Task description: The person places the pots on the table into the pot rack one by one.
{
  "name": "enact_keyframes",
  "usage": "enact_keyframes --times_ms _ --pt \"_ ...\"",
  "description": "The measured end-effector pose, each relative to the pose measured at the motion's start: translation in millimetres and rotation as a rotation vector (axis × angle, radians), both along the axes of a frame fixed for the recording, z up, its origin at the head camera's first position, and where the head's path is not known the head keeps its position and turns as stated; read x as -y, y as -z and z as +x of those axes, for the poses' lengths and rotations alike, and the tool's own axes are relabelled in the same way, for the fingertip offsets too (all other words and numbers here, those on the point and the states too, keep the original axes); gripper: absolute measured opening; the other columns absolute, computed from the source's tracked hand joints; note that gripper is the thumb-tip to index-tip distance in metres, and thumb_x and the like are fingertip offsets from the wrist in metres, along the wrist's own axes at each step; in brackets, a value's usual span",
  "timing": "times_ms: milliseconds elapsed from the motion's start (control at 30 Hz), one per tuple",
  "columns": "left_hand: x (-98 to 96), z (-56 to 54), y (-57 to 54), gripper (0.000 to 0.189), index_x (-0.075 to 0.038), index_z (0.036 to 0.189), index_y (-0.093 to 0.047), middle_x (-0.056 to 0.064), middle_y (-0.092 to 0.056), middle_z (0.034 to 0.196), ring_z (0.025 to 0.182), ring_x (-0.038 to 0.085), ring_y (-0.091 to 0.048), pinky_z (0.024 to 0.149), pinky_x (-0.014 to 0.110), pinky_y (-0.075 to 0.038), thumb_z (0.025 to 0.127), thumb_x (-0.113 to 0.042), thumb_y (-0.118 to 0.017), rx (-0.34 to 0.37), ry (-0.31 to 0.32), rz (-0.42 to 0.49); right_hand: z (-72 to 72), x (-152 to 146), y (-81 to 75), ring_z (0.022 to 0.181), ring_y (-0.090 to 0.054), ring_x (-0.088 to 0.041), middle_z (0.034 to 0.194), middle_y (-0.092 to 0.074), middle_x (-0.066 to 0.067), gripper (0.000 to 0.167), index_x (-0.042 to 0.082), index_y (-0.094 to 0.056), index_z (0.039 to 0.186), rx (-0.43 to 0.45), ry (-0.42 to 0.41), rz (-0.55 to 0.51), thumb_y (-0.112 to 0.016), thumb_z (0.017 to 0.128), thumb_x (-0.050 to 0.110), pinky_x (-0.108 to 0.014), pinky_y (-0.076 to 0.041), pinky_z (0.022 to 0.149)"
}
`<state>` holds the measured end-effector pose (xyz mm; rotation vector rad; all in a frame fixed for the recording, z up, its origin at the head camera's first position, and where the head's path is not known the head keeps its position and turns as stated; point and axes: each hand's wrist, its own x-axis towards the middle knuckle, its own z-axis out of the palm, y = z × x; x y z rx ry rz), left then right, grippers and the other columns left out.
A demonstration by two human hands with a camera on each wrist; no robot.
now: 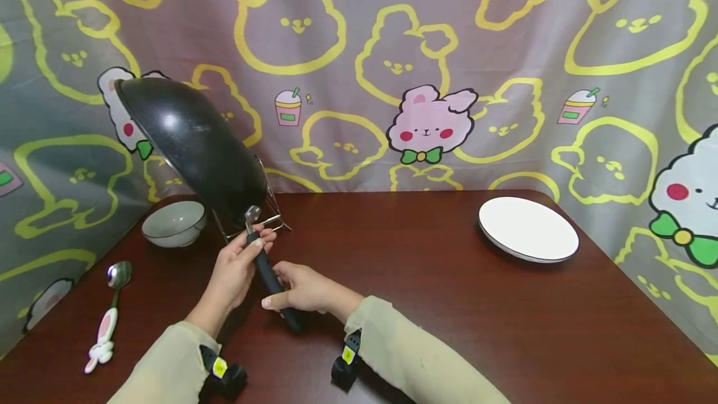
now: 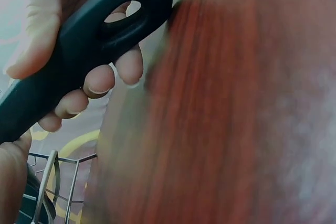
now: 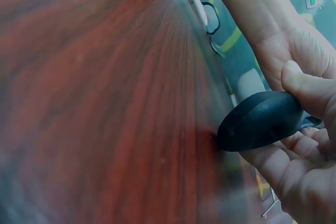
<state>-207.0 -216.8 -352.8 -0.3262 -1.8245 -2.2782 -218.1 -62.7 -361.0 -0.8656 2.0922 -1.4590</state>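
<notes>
A large black wok [image 1: 193,142] is tilted on its side at the back left, its outer wall turned toward me. At its lower edge a shiny metal neck [image 1: 252,214] runs into the thick black wok handle [image 1: 269,276]. My left hand [image 1: 235,267] grips the handle close to that neck, thumb on top. Farther down, my right hand [image 1: 303,288] holds the handle between thumb and fingers. In the left wrist view the handle's end shows an oval hanging hole; the fingers [image 2: 100,80] of my right hand curl beneath it. The right wrist view shows the rounded handle tip [image 3: 260,121].
A wire rack [image 1: 272,201] stands behind and under the wok. Left of it is a grey bowl [image 1: 175,224]. A metal spoon [image 1: 109,320] with a rabbit-shaped handle lies at the table's left. A white plate [image 1: 528,229] sits at the right on the brown table [image 1: 437,304].
</notes>
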Motion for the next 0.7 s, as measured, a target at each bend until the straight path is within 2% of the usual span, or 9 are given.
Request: enact_keyframes --times_ms 333,567,700 --pt "6.8 -0.3 0.6 0.031 0.005 0.124 -0.036 -0.008 -0.064 0.102 0.103 0.003 -0.06 0.091 0.017 -0.044 0.097 -0.007 -0.044 0.035 0.032 -0.028 1.4 5.2 0.6 0.055 -0.056 -0.011 0.068 -0.059 -0.002 0.03 0.003 -0.052 0.103 0.023 0.03 0.02 -0.071 0.08 0.008 -0.022 -0.045 0.053" --pt "10.5 0.0 0.7 0.029 0.003 0.123 -0.036 -0.007 -0.063 0.104 0.105 0.003 -0.059 0.091 0.017 -0.044 0.097 -0.006 -0.044 0.005 0.058 -0.019 2.5 7.3 -0.1 0.056 -0.054 -0.011 0.069 -0.057 -0.002 0.03 0.001 -0.05 0.104 0.028 0.014 -0.003 -0.069 0.081 0.007 -0.021 -0.045 0.054" --pt "10.7 0.6 -3.5 0.036 0.005 0.128 -0.032 -0.011 -0.063 0.105 0.105 0.002 -0.058 0.092 0.016 -0.044 0.098 -0.011 -0.044 0.052 0.074 -0.059 4.6 7.2 -0.1 0.058 -0.053 -0.011 0.069 -0.056 -0.003 0.03 0.0 -0.049 0.105 0.068 0.026 -0.037 -0.067 0.082 0.005 -0.021 -0.043 0.055"
